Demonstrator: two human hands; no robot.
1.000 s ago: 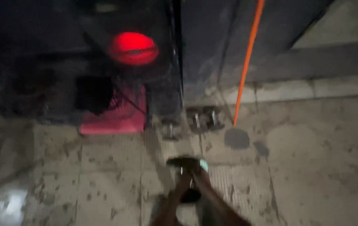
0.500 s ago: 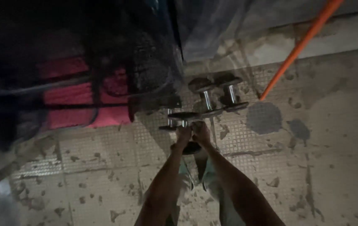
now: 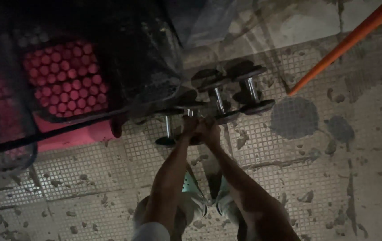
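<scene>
Both arms are seen stretched straight down from the head camera toward a tiled floor [image 3: 342,187] that is stained and speckled with dark patches. The left hand [image 3: 190,127] and the right hand [image 3: 209,129] are pressed side by side, touching each other, and both are closed around the handle of a small dumbbell [image 3: 190,110] that lies at the front of a group of dumbbells; its handle is mostly hidden by the fingers, so only the dark plate beyond the hands and a short piece of bright bar are made out. Just to the left, a second dumbbell [image 3: 167,127] is stood on the floor with its bar running away from the camera. Behind and to the right, two more dumbbells [image 3: 233,91] are laid close together, with shiny bars and dark round plates. A dark mesh basket [image 3: 110,49] is seen at upper left, with a red dotted object [image 3: 64,82] showing through it and a pink mat [image 3: 77,134] under its edge. An orange pole [image 3: 347,42] is slanted across the upper right corner, its lower end meeting the floor near a dark round stain. Pale green shoes [image 3: 191,185] are visible between the forearms, directly below the hands.
</scene>
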